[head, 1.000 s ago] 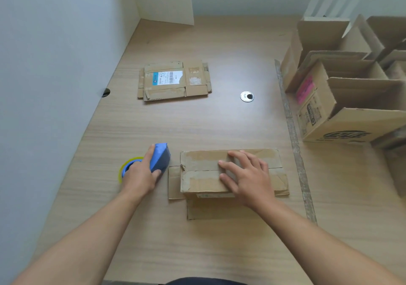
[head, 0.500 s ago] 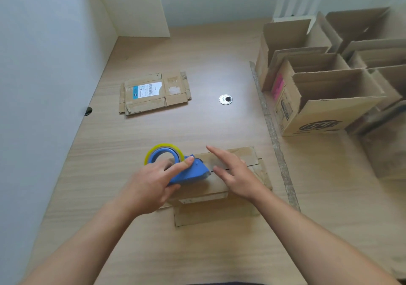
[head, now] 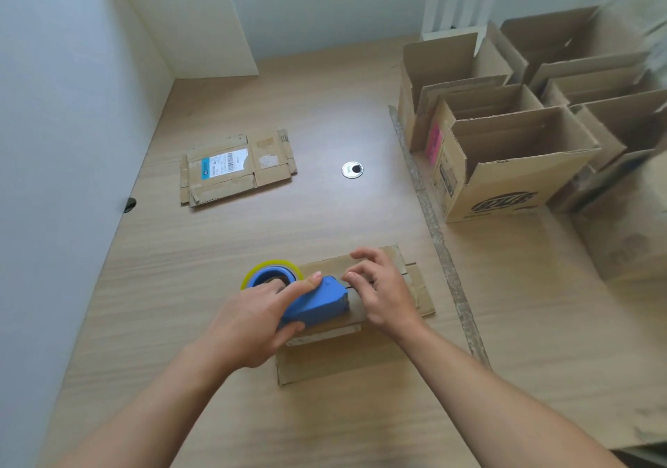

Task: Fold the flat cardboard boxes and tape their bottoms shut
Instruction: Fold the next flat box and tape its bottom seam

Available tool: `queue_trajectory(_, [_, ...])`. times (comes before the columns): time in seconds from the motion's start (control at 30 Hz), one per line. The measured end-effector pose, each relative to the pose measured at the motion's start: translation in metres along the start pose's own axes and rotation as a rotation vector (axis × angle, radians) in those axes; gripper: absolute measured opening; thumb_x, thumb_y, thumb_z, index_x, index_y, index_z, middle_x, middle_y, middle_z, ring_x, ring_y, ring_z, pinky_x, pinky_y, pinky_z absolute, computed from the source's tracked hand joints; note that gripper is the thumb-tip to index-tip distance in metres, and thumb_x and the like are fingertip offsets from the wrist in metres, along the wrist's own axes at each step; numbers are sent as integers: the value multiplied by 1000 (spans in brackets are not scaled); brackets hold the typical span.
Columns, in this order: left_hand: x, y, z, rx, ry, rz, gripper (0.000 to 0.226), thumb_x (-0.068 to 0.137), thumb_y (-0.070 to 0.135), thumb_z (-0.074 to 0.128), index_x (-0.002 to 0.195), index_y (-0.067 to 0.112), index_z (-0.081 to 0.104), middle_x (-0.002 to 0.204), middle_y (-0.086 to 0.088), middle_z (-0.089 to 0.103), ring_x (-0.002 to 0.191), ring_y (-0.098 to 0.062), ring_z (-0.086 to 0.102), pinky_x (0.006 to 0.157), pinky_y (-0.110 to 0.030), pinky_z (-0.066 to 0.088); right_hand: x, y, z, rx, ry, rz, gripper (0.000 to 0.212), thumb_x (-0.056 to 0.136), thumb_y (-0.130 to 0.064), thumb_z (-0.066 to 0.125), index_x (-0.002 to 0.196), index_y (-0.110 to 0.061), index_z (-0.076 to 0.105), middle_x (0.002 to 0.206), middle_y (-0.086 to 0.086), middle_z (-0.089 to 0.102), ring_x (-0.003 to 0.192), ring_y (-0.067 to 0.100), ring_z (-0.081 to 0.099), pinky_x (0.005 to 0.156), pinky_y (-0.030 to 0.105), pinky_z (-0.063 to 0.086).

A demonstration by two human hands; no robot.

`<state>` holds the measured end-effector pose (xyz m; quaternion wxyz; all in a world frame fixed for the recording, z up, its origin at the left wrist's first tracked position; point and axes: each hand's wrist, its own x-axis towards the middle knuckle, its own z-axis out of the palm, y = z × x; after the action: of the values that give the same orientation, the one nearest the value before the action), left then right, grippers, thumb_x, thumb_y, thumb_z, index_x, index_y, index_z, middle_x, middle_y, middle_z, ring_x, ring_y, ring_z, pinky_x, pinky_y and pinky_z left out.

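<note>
A small folded cardboard box (head: 404,269) stands bottom-up on the wooden table (head: 216,251) near me, its flaps closed on top. My left hand (head: 252,319) grips a blue tape dispenser (head: 317,299) with a yellow-rimmed roll and holds it on the box's left half. My right hand (head: 379,287) rests on the box just right of the dispenser's front end, fingers curved and touching the flaps by the seam. A flat, unfolded box (head: 234,166) with a white shipping label lies farther back on the left.
Several folded open boxes (head: 505,164) stand packed together at the right on a second surface, behind a rough seam strip (head: 433,222). A round metal grommet (head: 352,169) sits mid-table. White walls close the left side and back.
My left hand has brought the dispenser from the table left of the box up onto the box and rightward. My right hand has shifted from lying flat on the flaps to touching them beside the dispenser.
</note>
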<state>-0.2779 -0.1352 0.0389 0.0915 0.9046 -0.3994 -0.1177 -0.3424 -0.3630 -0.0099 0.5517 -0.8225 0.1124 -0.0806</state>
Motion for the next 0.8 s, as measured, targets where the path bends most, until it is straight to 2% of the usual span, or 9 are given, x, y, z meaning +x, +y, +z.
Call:
queue_trajectory(0.07, [0, -2, 1, -11, -20, -15, 82, 94, 55, 48, 130, 72, -24, 99, 12, 47, 86, -12, 49, 76, -30, 47, 1, 7, -19, 133, 143, 136, 17, 95, -15, 63, 79, -14, 68, 114, -11, 53, 102, -7, 54, 88, 11, 39])
queue_trajectory(0.13, [0, -2, 1, -25, -24, -27, 84, 94, 54, 50, 127, 74, -25, 102, 12, 47, 88, -12, 50, 75, -28, 46, 3, 16, -54, 302, 278, 245, 17, 97, -13, 60, 80, -12, 66, 109, -6, 57, 99, 6, 60, 90, 22, 47])
queue_trajectory(0.2, [3, -2, 0, -39, -28, -31, 85, 93, 53, 52, 124, 76, -24, 105, 13, 49, 92, -12, 51, 76, -28, 46, 6, 24, -89, 465, 318, 373, 17, 99, -12, 56, 84, -10, 64, 100, 1, 62, 92, 14, 62, 86, 31, 54])
queue_trajectory(0.27, [5, -3, 1, -48, -35, -32, 86, 93, 53, 53, 123, 77, -23, 110, 14, 49, 97, -12, 52, 79, -28, 46, 7, 25, -106, 439, 241, 470, 20, 102, -14, 51, 85, -10, 61, 92, 4, 66, 88, 15, 66, 76, 34, 56])
queue_trajectory(0.33, [5, -4, 2, -44, -33, -21, 86, 93, 53, 54, 124, 78, -22, 115, 15, 49, 102, -12, 52, 81, -28, 46, 9, 23, -108, 408, 118, 527, 19, 103, -18, 48, 87, -12, 55, 88, 5, 68, 84, 15, 70, 67, 34, 53])
queue_trajectory(0.4, [5, -7, 2, -57, -38, -20, 86, 92, 52, 56, 126, 78, -19, 120, 15, 50, 106, -12, 52, 83, -28, 46, 12, 20, -106, 385, 58, 540, 15, 102, -23, 51, 89, -14, 52, 82, 3, 69, 78, 14, 70, 67, 33, 50])
queue_trajectory(0.5, [5, -7, 1, -76, -43, -20, 85, 92, 50, 58, 127, 79, -14, 125, 15, 50, 111, -13, 52, 86, -31, 47, 15, 20, -104, 291, 85, 528, 12, 100, -18, 55, 90, -14, 51, 77, 4, 67, 70, 15, 65, 64, 31, 47])
queue_trajectory(0.67, [4, -4, 0, -58, -36, -25, 84, 92, 51, 57, 127, 79, -14, 126, 17, 50, 111, -13, 53, 83, -30, 46, 12, 39, -90, 90, 130, 552, 17, 94, -20, 63, 81, -16, 53, 69, 2, 69, 58, 13, 63, 51, 23, 40])
queue_trajectory(0.8, [5, -2, -4, -50, -42, -35, 83, 93, 51, 57, 129, 75, -14, 127, 17, 49, 111, -13, 53, 83, -30, 46, 9, 51, -73, 70, 100, 597, 17, 94, -25, 63, 80, -20, 55, 56, -3, 62, 54, 15, 57, 55, 26, 38])
